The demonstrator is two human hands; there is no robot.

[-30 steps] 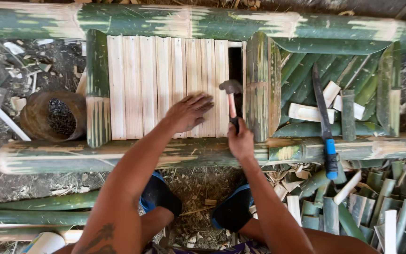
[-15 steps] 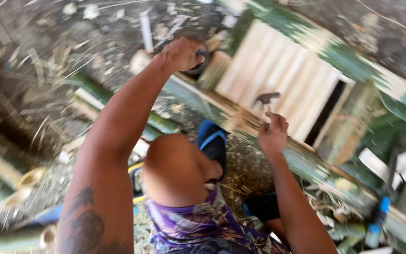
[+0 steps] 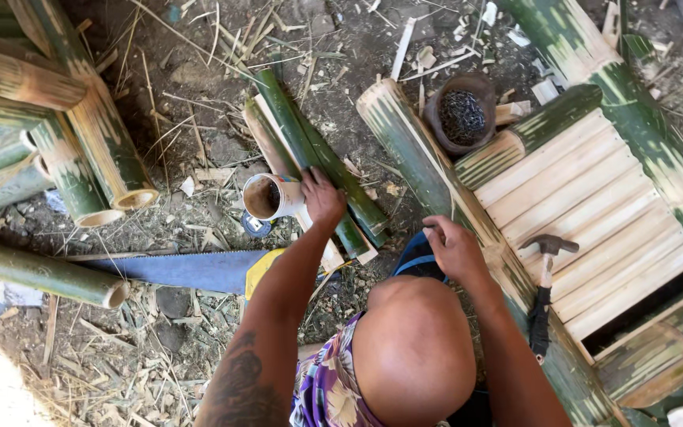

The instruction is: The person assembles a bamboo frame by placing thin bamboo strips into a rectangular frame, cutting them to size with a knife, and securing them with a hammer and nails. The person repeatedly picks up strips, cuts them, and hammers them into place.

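A: Looking down from the head camera, where is the left hand [image 3: 323,198]?
B: On a split green bamboo piece [image 3: 318,162] on the ground, just beside a white cup [image 3: 270,196]; its grip is closed over the bamboo.
A: And the right hand [image 3: 454,249]?
B: Resting loosely open on the bamboo frame [image 3: 428,170], empty. The hammer [image 3: 545,277] lies on the slats [image 3: 586,221], near it.

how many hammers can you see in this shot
1. The hammer lies on the pale bamboo slats of the frame, head up near the slats, dark handle pointing down past the person's right hand. Others could be hidden under the bamboo or the person's body.
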